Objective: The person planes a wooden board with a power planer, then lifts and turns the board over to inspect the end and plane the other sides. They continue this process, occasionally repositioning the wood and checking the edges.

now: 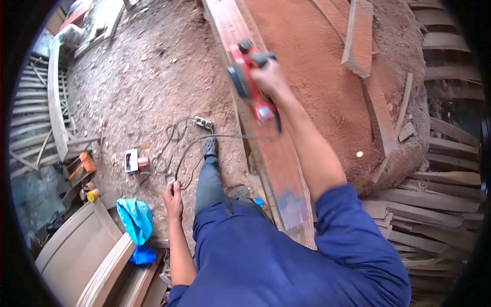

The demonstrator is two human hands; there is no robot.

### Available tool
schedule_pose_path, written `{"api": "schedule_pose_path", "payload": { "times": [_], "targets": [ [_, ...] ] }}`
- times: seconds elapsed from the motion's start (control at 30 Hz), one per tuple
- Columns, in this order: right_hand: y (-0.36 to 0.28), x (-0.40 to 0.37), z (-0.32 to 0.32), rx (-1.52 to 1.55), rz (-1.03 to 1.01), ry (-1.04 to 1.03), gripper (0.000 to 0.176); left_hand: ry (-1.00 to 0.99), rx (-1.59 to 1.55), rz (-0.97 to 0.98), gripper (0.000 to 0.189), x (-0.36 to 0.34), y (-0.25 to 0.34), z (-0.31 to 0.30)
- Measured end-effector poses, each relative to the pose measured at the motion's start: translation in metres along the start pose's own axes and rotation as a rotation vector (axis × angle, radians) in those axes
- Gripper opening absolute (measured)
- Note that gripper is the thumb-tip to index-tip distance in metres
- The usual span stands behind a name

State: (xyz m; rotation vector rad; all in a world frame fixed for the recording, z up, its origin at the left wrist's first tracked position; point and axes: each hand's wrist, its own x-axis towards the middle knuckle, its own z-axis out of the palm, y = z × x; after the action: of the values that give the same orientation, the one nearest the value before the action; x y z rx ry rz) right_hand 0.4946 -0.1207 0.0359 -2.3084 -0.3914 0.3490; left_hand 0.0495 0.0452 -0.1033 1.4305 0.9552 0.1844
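My right hand [270,81] is wrapped around the rear handle of a red and black electric hand planer [248,77]. The planer rests on a long reddish wooden board [279,174] that runs from near my body to the far top. Low at the left, my left hand [174,200] is closed on the planer's dark power cord [192,145], which arcs across to the tool. Blue marks show on the near end of the board. The planer's sole and the blade are hidden.
A power strip [203,123] lies by my foot, with a white and red power tool [133,161] to its left. Loose planks [358,38] lie on the sawdust at right. Stacked wood pieces [424,204] line the right side; a blue plastic bag [136,220] hangs over furniture parts.
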Motion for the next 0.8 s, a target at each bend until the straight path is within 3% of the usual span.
{"api": "schedule_pose_path", "payload": {
  "times": [0.03,0.07,0.13,0.2,0.23,0.3,0.33,0.4,0.47,0.5,0.53,0.6,0.63,0.67,0.8],
  "targets": [
    [0.015,-0.044,-0.001,0.155,-0.025,0.056,0.034,-0.022,0.044,0.009,0.025,-0.001,-0.008,0.0],
    [0.0,-0.099,-0.02,0.153,0.02,0.027,0.032,-0.045,0.085,0.02,0.025,-0.003,-0.014,0.001],
    [0.044,-0.185,-0.021,0.07,-0.014,0.052,0.032,-0.14,0.144,0.014,0.023,-0.009,-0.015,0.01],
    [0.042,-0.274,-0.039,0.164,0.081,-0.016,0.035,-0.246,0.33,0.072,0.021,-0.02,-0.001,0.02],
    [0.039,-0.314,-0.048,0.152,0.205,-0.067,0.036,-0.242,0.329,0.071,0.021,-0.025,0.004,0.025],
    [0.067,-0.396,-0.047,-0.101,0.11,0.017,0.038,-0.487,0.46,0.223,0.02,-0.032,0.012,0.034],
    [0.052,-0.404,-0.055,0.054,0.287,-0.104,0.036,-0.489,0.458,0.225,0.02,-0.035,0.017,0.038],
    [0.041,-0.404,-0.055,0.036,0.381,-0.144,0.032,-0.583,0.491,0.117,0.02,-0.042,0.02,0.043],
    [0.025,-0.369,-0.046,-0.003,0.274,-0.008,0.029,-0.564,0.46,0.13,0.023,-0.04,0.003,0.041],
    [0.035,-0.348,-0.035,-0.041,0.141,0.059,0.027,-0.487,0.433,0.13,0.025,-0.038,-0.001,0.039],
    [0.022,-0.317,-0.035,-0.02,0.25,0.002,0.05,-0.411,0.407,0.133,0.027,-0.033,-0.007,0.036],
    [0.025,-0.25,-0.024,0.034,0.238,-0.046,0.035,-0.337,0.367,0.108,0.028,-0.019,-0.018,0.029],
    [0.031,-0.216,-0.012,-0.044,0.086,0.058,0.031,-0.25,0.322,0.028,0.028,-0.012,-0.011,0.027],
    [0.034,-0.181,-0.003,-0.098,0.011,0.107,0.03,-0.164,0.274,-0.054,0.028,-0.004,-0.007,0.025],
    [-0.003,-0.041,0.009,0.04,-0.09,0.082,0.031,-0.013,0.093,-0.018,0.024,0.027,0.011,0.02]
  ]
}}
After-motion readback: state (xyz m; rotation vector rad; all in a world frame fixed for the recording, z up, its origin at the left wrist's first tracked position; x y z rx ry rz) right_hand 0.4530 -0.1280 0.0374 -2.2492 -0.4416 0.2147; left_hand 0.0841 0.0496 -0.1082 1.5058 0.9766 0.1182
